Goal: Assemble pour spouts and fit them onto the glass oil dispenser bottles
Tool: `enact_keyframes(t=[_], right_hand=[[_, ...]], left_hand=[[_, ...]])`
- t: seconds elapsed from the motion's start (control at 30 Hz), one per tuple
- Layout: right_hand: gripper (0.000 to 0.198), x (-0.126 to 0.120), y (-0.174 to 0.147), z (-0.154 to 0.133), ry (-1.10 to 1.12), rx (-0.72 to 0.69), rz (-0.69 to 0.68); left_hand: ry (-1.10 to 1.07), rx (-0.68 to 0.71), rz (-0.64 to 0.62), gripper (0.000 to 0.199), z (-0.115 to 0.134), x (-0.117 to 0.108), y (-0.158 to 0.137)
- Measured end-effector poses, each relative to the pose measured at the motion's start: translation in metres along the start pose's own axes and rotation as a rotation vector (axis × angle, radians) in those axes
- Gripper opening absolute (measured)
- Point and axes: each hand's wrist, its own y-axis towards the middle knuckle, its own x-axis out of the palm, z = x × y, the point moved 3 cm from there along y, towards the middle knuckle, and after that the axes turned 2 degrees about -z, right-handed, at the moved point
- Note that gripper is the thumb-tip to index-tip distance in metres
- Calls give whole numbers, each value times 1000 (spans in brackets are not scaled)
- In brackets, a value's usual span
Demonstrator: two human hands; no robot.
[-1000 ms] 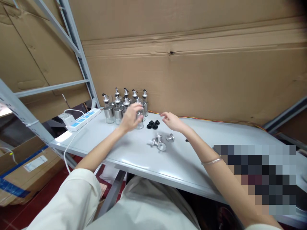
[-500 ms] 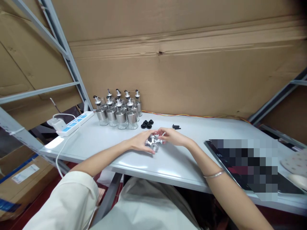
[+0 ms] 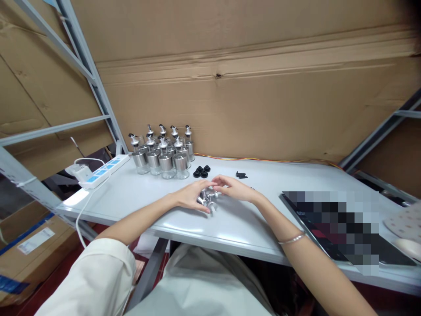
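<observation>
A small group of shiny silver metal parts (image 3: 207, 198), resembling bottle pourer tops, lies on the table between my hands. My left hand (image 3: 191, 195) cups the group from the left, its thumb stretched along the near side and its fingers over the far side, thumb and fingers apart. From the right, my right hand (image 3: 234, 188) reaches over the parts with fingers extended and its fingertips close to those of the left. The fingers partly cover the parts, so I cannot tell how many there are. Just beyond them sit several black round caps (image 3: 201, 171).
Glass-and-steel bottles (image 3: 167, 163) with pourer tops stand in rows at the back left. Small black pieces (image 3: 241, 175) lie behind my right hand. A white power strip (image 3: 104, 171) is at the left edge. A dark flat panel (image 3: 305, 221), partly pixelated, lies at the right.
The silver parts have shifted slightly toward me and spread a little under my hands. My right fingers have moved slightly left over them. A small dark thing now shows behind my right wrist.
</observation>
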Motion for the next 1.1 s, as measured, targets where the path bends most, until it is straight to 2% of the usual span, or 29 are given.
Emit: enact_keyframes(t=[0.07,0.1,0.17,0.23,0.27,0.3,0.37,0.47,0.6,0.73,0.8,0.9,1.0,1.1], right_hand=[[34,-5,-1,-1,-31,-3,43],[34,-6,-2,-1,-27,10,60],[34,-9,-3,-2,-14,43,72],[34,-10,-4,-3,-16,64,70],[33,-11,-4,-4,-23,67,75],[33,-12,-5,-4,-32,66,86],[33,-13,-6,-5,-51,63,108],[32,-14,-6,-7,-97,45,161],[31,-18,-5,-12,-127,-7,297],[31,-23,-15,-30,-83,-101,483],[31,-27,-28,-44,-58,-159,613],[28,-29,-52,-69,-22,-238,783],[26,-24,-70,-93,3,-304,849],[27,-15,-79,-108,24,-337,867]], left_hand=[[12,45,139,82,0,-7,-1],[32,59,267,74,0,-13,-2],[97,44,626,53,-1,-31,-6],[142,-52,978,42,-6,-51,-11],[142,-121,1095,43,-9,-60,-11],[130,-186,1157,48,-13,-68,-10],[99,-269,1157,59,-22,-82,-2],[68,-310,1072,67,-36,-94,10],[24,-343,1005,62,-52,-91,14],[8,-300,1043,55,-51,-85,7],[19,-242,1067,54,-37,-86,7],[35,-117,1116,53,2,-93,11],[-52,-8,1092,56,52,-95,23],[-246,49,1019,55,96,-79,36]])
